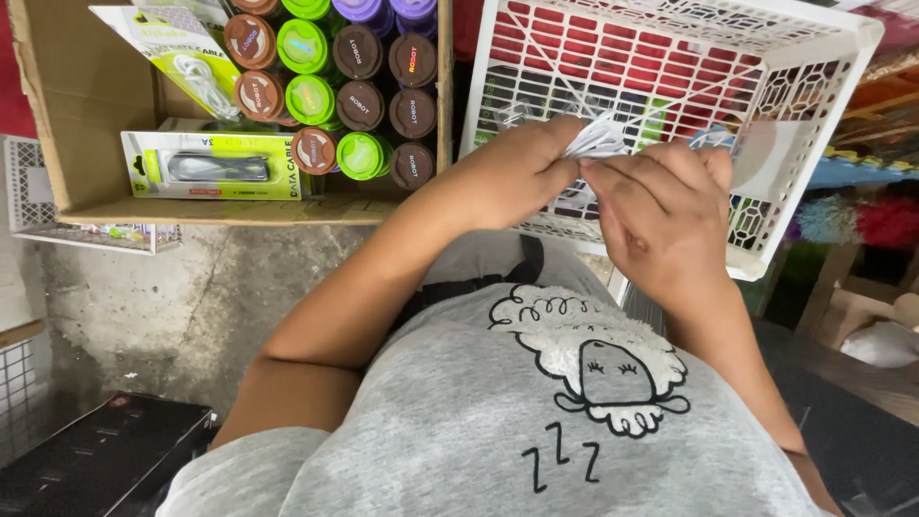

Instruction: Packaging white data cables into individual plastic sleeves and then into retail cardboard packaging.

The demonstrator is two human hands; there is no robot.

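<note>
A white plastic basket (814,86) is seen tipped toward the person, and just in front of its latticed floor a small white crumpled packet (598,139) is pinched between both hands. To the left of the basket, a cardboard box (86,105) is packed with round coloured caps (335,96) and boxed cables (211,165). The left hand (522,172) and right hand (661,215) are both closed on the packet, which appears only partly worked open; the basket looks mostly unfilled, so the sorting is judged early.
</note>
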